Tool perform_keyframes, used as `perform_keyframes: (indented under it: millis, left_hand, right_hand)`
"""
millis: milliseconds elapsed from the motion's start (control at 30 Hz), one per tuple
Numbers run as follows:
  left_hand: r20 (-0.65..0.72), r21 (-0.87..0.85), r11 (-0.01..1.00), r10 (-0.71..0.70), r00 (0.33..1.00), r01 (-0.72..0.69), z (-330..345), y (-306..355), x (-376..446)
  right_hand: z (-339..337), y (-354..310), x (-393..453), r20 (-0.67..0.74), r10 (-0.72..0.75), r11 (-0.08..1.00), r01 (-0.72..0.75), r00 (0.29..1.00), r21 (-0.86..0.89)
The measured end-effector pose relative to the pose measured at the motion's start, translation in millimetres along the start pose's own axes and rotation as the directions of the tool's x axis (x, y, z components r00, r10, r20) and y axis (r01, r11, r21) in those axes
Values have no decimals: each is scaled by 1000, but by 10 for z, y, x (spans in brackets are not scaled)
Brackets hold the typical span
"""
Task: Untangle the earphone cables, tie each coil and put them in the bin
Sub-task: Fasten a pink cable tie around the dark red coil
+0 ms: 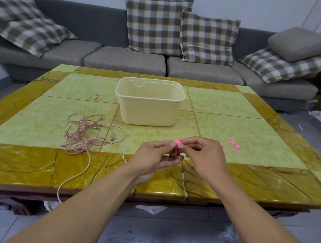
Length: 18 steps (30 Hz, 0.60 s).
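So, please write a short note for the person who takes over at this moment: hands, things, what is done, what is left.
Left hand holds a small dark red coil; right hand pinches a pink tie on top of it.
Bin stands mid-table; nothing shows inside it.
Pink tangle lies left, one cable hanging over the near edge.
Spare ties lie right.
Left: finish this tie, bin the coil, untangle the rest.
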<state>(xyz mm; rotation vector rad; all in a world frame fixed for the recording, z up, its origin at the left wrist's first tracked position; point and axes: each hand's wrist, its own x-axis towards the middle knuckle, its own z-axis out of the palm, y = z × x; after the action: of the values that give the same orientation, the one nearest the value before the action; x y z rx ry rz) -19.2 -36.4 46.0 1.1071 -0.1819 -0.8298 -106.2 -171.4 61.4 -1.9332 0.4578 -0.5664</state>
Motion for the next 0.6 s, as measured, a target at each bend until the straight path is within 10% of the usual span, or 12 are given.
perform_keyframes:
  millis: [333,600]
  left_hand:
    - [-111,39,992,120,987,-116,98,-151,50]
    - [-91,86,991,110,990,-103,52,-114,27]
  right_hand:
    - [91,-7,-27,-172,-15,996,-1,985,-91]
    - [47,12,7,-41,39,999,-37,998,33]
